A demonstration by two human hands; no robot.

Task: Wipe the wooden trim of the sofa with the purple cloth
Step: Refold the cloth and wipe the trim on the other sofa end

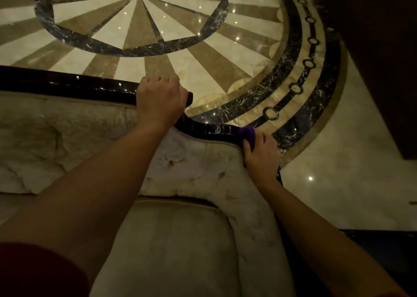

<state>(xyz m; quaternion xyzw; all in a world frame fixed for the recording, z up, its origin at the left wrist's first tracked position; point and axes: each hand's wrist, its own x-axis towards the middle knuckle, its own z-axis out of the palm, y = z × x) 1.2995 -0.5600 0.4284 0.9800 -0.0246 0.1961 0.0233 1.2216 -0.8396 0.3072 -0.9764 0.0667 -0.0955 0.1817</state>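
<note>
A dark glossy wooden trim (67,83) runs along the top of a cream tufted sofa (185,240), dipping and curving down to the right. My left hand (159,101) is wrapped over the trim where it steps down. My right hand (261,153) presses the purple cloth (248,134) onto the lower curved stretch of trim at the sofa's right corner. A strip of the cloth hangs below my wrist. Most of the cloth is hidden under my fingers.
Behind the sofa lies a polished marble floor (140,25) with a dark ring and radiating stripes. A dark wall or cabinet (381,48) rises at the upper right. Another dark piece of furniture (383,247) sits low at the right edge.
</note>
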